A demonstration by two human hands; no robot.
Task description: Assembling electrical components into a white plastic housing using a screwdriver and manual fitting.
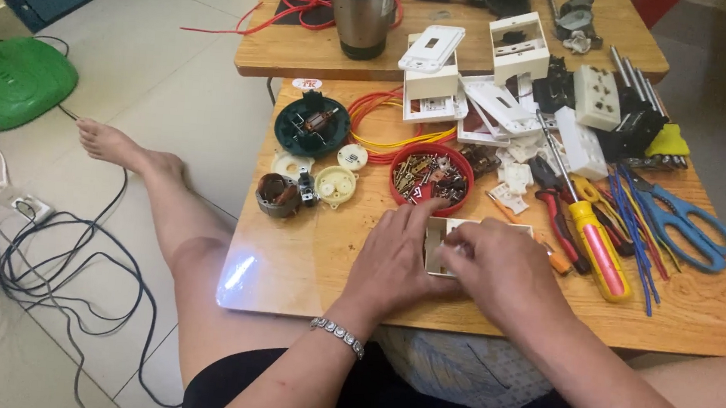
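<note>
Both my hands rest on a small cream switch box [440, 236] lying on the low wooden table [307, 260]. My left hand [395, 258], with a bead bracelet on the wrist, presses its left side, fingers stretched toward a red round lid full of screws [430, 178]. My right hand [504, 271] covers the box's right side with curled fingers. How each hand grips the box is partly hidden.
Yellow-handled screwdriver [599, 253], red pliers [553, 206], blue scissors [685, 222] and blue wires [633, 230] lie to the right. White switch frames [432, 71], motor parts [311, 124] and a steel cup [361, 14] stand behind. My bare leg [181, 216] and black cables [57, 258] are on the floor at left.
</note>
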